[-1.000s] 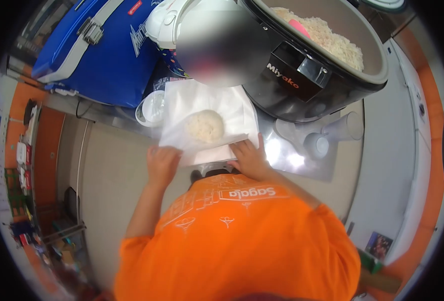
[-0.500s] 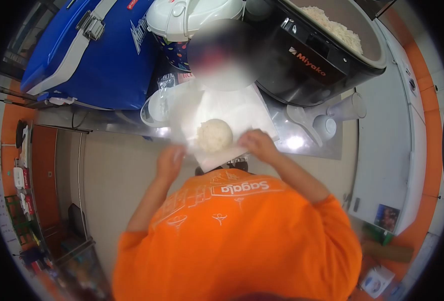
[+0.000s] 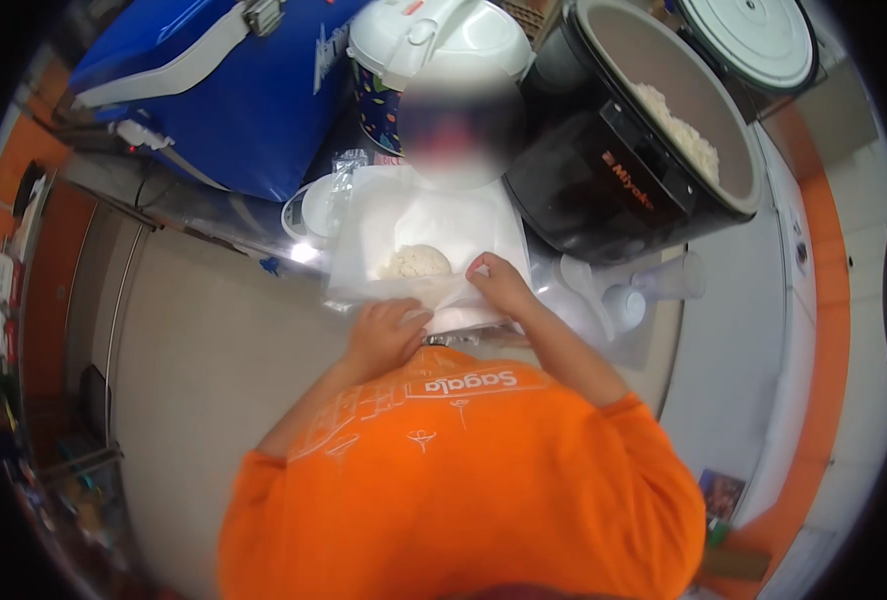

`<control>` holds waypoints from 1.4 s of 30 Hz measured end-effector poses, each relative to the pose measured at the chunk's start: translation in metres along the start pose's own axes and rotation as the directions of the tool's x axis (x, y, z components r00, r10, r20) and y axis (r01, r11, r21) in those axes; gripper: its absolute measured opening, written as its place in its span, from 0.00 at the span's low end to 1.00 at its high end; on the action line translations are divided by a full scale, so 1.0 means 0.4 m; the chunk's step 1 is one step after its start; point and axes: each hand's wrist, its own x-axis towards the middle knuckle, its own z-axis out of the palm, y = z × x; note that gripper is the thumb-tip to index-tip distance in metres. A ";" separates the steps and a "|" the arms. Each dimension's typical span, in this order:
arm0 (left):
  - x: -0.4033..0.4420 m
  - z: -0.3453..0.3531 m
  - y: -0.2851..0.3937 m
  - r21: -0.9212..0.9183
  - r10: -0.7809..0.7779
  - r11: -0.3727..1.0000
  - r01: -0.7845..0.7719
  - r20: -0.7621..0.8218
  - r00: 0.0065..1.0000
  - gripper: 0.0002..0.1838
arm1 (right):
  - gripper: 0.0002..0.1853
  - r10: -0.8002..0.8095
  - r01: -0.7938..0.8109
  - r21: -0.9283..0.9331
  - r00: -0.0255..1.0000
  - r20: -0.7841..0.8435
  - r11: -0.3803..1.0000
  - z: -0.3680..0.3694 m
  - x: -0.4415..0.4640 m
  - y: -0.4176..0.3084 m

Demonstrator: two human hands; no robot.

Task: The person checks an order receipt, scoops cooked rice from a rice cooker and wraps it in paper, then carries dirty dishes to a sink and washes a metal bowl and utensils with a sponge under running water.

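Observation:
A mound of white rice (image 3: 418, 262) lies on a sheet of white wrapping paper (image 3: 483, 225), with a strip of the near edge raised against it. My right hand (image 3: 500, 287) pinches that near edge on the right side of the rice. At the front left, my left hand (image 3: 388, 335) has its fingers curled over the same edge. Clear plastic (image 3: 343, 302) shows at the paper's left border. The lower side of the rice is partly hidden by the raised paper.
Behind the paper stand a black Miyako rice cooker (image 3: 603, 170) with rice inside and a patterned rice cooker (image 3: 443, 40). A blue cooler box (image 3: 233, 110) is at left, beside a white kitchen scale (image 3: 315, 208). A white cup (image 3: 623, 306) and clear tumbler (image 3: 671, 277) stand right.
My left hand has moved right and onto the paper's near edge. That edge now rises over the lower part of the rice. The camera view has shifted.

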 end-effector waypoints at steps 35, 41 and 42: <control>0.042 0.078 -0.048 -0.219 -0.721 0.578 0.786 0.314 0.618 0.44 | 0.26 -0.730 0.662 -0.676 0.629 0.265 0.325 0.105 -0.040 -0.104; 0.015 -0.079 -0.074 0.272 -0.071 0.953 0.130 -0.214 0.974 0.21 | 0.27 -0.733 0.658 -0.635 0.648 0.205 0.404 0.114 -0.041 -0.107; 0.019 -0.076 -0.113 0.269 -0.055 0.957 0.107 -0.192 0.980 0.21 | 0.27 -0.727 0.666 -0.620 0.652 0.214 0.415 0.115 -0.047 -0.111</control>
